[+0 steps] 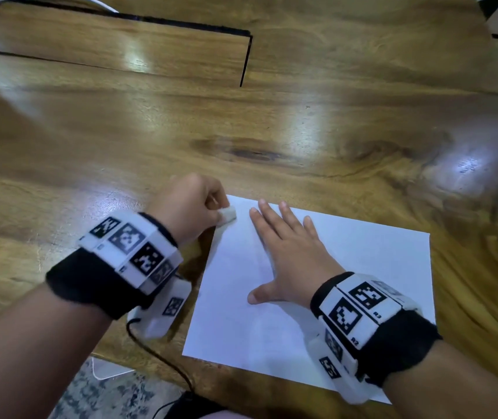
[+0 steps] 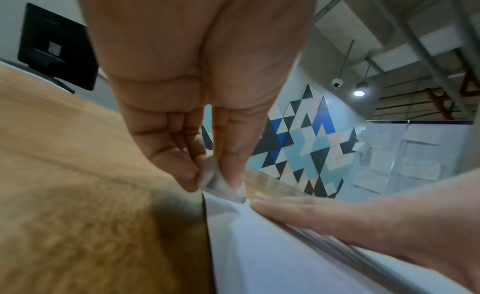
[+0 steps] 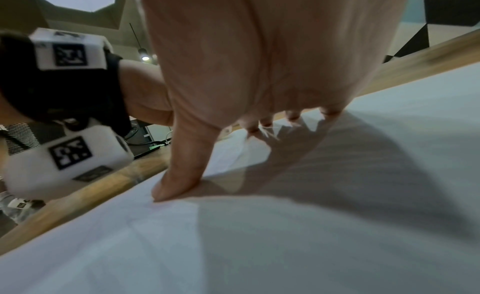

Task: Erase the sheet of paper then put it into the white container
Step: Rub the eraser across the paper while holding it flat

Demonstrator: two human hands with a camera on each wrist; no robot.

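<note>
Sheet of paper (image 1: 347, 267): white, flat on wooden tabletop (image 1: 272, 131), near its front edge
Eraser (image 1: 228, 213): white, on sheet's far-left corner
Left hand (image 1: 191, 204): grip pinching eraser
Right hand (image 1: 290, 255): grip spread, palm pressed flat on sheet

A white sheet of paper (image 1: 347, 267) is laid flat near the table's (image 1: 151, 131) near edge. It is pressed down by the right hand (image 1: 287, 255), fingers spread flat. A white eraser (image 1: 228, 215) is pinched in the left hand (image 1: 191, 204) at the sheet's far left corner.
</note>
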